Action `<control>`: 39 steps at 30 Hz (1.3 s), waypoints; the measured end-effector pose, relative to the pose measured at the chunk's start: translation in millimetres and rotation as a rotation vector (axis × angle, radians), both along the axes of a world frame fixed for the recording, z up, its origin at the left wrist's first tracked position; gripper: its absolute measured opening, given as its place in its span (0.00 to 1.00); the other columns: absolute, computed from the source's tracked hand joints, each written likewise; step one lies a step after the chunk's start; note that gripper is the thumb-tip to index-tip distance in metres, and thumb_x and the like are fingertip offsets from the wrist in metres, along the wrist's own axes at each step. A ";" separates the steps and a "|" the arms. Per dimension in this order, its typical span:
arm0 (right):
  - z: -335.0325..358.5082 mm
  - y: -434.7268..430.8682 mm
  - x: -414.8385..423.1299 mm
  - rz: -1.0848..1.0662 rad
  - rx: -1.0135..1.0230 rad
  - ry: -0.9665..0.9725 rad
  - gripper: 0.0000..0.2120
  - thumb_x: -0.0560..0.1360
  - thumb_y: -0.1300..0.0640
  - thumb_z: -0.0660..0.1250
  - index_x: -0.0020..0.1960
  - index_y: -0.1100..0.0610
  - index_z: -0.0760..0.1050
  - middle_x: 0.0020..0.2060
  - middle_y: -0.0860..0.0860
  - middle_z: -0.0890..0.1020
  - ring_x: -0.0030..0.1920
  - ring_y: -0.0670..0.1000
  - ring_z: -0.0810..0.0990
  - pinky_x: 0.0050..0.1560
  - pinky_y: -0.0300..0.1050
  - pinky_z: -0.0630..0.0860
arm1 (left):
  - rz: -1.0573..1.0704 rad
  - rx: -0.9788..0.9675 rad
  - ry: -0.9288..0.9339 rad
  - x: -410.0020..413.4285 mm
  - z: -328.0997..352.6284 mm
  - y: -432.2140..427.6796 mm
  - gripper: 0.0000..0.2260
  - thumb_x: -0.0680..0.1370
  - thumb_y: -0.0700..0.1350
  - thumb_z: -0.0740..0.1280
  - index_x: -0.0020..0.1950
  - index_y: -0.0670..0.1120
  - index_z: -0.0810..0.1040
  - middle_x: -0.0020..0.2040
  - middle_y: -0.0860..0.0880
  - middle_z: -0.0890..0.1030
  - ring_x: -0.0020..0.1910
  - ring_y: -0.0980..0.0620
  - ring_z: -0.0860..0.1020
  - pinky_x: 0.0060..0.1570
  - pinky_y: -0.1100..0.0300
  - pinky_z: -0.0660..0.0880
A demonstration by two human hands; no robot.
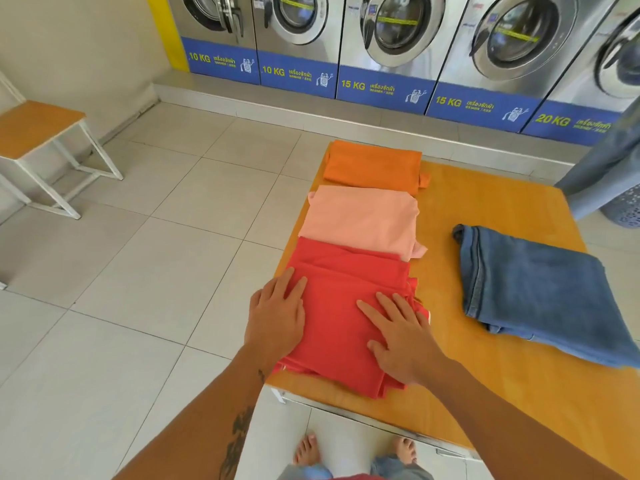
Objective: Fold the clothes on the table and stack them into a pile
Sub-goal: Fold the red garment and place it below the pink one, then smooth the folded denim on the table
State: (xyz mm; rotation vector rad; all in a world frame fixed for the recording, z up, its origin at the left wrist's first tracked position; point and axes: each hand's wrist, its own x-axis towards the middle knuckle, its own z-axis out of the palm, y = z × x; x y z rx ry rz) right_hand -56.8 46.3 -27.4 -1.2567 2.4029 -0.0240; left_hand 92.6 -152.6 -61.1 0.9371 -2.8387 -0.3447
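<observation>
Orange table (502, 209) amid white floor tiles (166, 209); both hands' grips flat, apart on red garment (343, 327).

Steel washing machines (391, 32) with blue weight labels line the far wall; pale floor tiles (145, 258); a wooden-topped stool (34, 128) stands left.

Single head-mounted view: looks forward and down from my standing height, wide-angle, close over table (485, 209), washing machines (391, 32) beyond.
</observation>
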 end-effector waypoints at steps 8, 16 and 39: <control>28.2 13.0 -21.2 -0.151 -0.244 -0.188 0.29 0.75 0.51 0.65 0.74 0.40 0.64 0.78 0.45 0.61 0.78 0.49 0.56 0.76 0.51 0.55 | 0.171 0.162 0.163 -30.3 33.5 15.7 0.23 0.72 0.42 0.61 0.68 0.50 0.75 0.70 0.51 0.72 0.72 0.48 0.66 0.71 0.46 0.61; 54.6 124.6 -107.8 -0.486 -0.391 -0.160 0.26 0.76 0.58 0.68 0.71 0.45 0.69 0.70 0.46 0.70 0.71 0.51 0.68 0.69 0.47 0.67 | -0.070 0.207 0.387 -131.1 66.2 71.0 0.23 0.70 0.38 0.63 0.64 0.51 0.76 0.61 0.53 0.76 0.61 0.49 0.74 0.61 0.47 0.70; -0.7 268.7 -287.4 -0.919 -0.678 -0.637 0.30 0.74 0.59 0.70 0.71 0.39 0.68 0.67 0.45 0.72 0.63 0.51 0.74 0.59 0.48 0.74 | 0.230 0.921 0.193 -311.1 32.5 250.5 0.25 0.78 0.47 0.68 0.74 0.57 0.67 0.72 0.51 0.66 0.45 0.64 0.72 0.36 0.72 0.70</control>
